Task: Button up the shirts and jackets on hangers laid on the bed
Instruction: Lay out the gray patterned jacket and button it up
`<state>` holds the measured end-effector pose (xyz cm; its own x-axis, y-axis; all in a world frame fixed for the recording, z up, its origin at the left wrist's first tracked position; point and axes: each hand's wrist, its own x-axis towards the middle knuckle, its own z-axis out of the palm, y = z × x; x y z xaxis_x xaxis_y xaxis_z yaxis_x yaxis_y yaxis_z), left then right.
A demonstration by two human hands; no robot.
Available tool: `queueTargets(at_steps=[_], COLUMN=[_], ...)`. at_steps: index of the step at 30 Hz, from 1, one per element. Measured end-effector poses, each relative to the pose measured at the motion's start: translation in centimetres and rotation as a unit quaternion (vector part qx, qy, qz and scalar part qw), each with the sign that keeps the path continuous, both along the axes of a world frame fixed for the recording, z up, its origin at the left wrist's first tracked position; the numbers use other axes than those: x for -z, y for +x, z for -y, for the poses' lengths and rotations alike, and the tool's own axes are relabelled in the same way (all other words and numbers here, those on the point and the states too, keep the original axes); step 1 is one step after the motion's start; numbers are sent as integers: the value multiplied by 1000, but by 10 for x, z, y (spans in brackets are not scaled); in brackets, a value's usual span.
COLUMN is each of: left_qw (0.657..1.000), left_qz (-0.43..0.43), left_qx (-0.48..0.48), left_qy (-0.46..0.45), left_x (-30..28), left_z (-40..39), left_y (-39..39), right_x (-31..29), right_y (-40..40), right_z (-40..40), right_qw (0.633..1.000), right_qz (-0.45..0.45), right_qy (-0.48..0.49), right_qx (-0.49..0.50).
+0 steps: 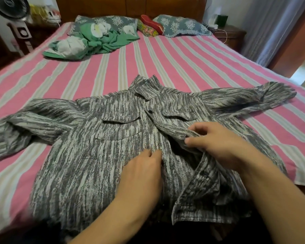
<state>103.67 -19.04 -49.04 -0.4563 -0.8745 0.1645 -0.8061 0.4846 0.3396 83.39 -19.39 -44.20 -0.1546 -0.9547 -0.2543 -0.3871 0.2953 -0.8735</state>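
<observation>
The right grip (217,147) pinches the loose front edge of the grey streaked shirt (95,155) between thumb and curled fingers, lifting that panel off the rest, while the left grip (143,173) lies flat with straight fingers pressed on the other front panel just beside the opening. The shirt lies face up on the pink striped bed (165,59), sleeves spread to both sides, one dark button (150,111) done below the collar. A crumpled green cloth (102,43) and pillows (181,26) lie well apart near the headboard.
</observation>
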Motion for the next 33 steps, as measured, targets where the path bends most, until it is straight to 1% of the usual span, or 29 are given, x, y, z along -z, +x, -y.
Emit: queueTargets(at_steps=[1,2,3,4,6,7,8,9,10,11,12,13,14,15,19,23,24,26,28,29,31,33], left_qw=[1000,1000,1000,1000,1000,1000,999,996,983,950,895,833,790,772,767,778,780,787,812,819,812,795], left_qz=[-10,-17,-13,-2,19,10,-11,-44,-108,-193,-288,-365,-415,-438,-462,-457,-456,-447,-416,-406,-401,-405], left_qx=[-5,-8,-7,-2,5,0,-15,-38,-65,-90,-110,-129,-140,-147,-151,-152,-151,-150,-154,-162,-174,-181], left_qy=[5,5,3,1,3,13,28,68,137,230,324,394,430,437,419,403,401,397,379,373,387,414], left_x=[0,0,-2,-4,-10,-12,-13,-11,-9,-5,-2,0,1,2,8,14,14,14,17,17,14,9], left_z=[1,1,1,-1,-6,-4,2,9,19,28,33,34,33,32,27,25,25,25,27,27,28,30], left_y=[-1,-3,-5,-7,-11,-11,-11,-9,-6,-3,0,2,2,2,1,1,1,0,1,1,1,1], right_x=[-2,-2,-1,1,2,2,3,5,9,12,16,20,22,23,20,20,19,17,13,13,14,16], right_y=[0,3,6,10,23,31,38,44,49,54,57,59,59,57,43,37,36,33,33,35,39,45], right_z=[0,0,1,2,5,6,8,10,11,12,13,14,16,17,18,16,15,13,8,5,-1,-6], right_qw=[999,998,998,997,981,974,971,972,975,980,985,988,991,992,988,984,982,972,955,947,944,944], right_qz=[41,56,30,-29,-159,-193,-210,-212,-198,-179,-156,-133,-112,-98,-46,-6,21,104,194,224,241,242], right_qy=[8,25,40,52,68,68,65,64,65,64,65,66,70,73,116,139,145,164,191,203,206,202], right_qx=[-7,-18,-35,-53,-85,-92,-91,-84,-72,-59,-47,-39,-35,-36,-87,-112,-121,-130,-117,-107,-95,-92])
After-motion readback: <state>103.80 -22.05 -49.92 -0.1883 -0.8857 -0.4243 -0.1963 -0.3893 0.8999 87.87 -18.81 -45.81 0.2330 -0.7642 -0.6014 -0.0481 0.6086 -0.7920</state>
